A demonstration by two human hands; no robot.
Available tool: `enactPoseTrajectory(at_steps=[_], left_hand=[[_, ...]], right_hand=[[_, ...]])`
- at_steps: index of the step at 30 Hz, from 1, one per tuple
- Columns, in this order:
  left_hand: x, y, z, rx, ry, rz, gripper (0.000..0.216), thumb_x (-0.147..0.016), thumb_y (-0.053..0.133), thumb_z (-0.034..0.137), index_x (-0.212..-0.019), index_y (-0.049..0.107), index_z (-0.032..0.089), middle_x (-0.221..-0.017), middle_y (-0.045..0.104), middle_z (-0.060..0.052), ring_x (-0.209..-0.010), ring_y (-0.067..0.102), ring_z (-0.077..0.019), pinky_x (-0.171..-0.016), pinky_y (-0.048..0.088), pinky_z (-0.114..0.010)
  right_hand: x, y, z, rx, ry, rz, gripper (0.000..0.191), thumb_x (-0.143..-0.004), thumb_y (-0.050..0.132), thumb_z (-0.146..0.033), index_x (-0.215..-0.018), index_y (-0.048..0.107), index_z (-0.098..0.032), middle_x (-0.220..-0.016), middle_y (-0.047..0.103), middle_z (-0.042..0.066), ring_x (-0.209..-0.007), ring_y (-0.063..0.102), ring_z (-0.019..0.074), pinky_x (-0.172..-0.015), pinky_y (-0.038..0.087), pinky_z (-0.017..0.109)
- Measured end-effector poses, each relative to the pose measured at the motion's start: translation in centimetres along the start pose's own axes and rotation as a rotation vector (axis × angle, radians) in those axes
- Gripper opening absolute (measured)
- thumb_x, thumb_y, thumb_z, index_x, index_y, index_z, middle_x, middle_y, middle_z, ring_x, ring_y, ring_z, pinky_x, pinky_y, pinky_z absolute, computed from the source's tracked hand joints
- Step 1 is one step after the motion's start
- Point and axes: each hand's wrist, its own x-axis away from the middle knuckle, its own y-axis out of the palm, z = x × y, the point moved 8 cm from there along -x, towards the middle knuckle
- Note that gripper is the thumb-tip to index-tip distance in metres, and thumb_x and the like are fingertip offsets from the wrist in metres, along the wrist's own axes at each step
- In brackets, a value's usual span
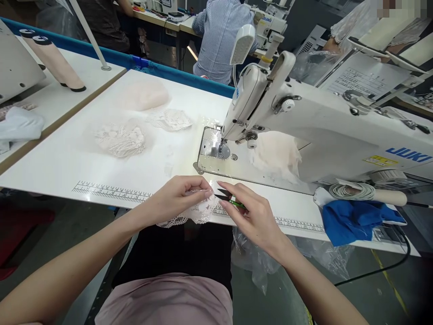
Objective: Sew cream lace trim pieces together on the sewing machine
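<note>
At the table's front edge my left hand pinches a small piece of white lace between closed fingers. My right hand holds thread snips with green handles, their dark blades pointing left at the lace just beside my left fingertips. Both hands rest over the printed ruler along the white table. The lace hangs partly over the edge.
A white JUKI sewing machine stands right behind my hands, its needle plate near. Piles of lace and pale fabric lie at the left. A blue cloth lies at right. Thread cones and other seated people are beyond.
</note>
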Motion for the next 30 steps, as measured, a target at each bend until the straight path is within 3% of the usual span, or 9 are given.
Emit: enactPoseTrajectory(at_steps=[30], left_hand=[[-0.14,-0.07,0.02,-0.031,0.031,0.01,0.029,-0.093,0.052,0.041,-0.083,0.063,0.017,-0.073,0.053,0.001,-0.067,0.045,-0.0113,-0.061,0.035,-0.023]], right_hand=[[-0.01,0.22,0.04,0.011,-0.009,-0.019,0.036,-0.098,0.051,-0.03,-0.132,0.056,-0.023,-0.093,0.064,0.003,-0.065,0.051,0.0102,-0.051,0.039,0.022]])
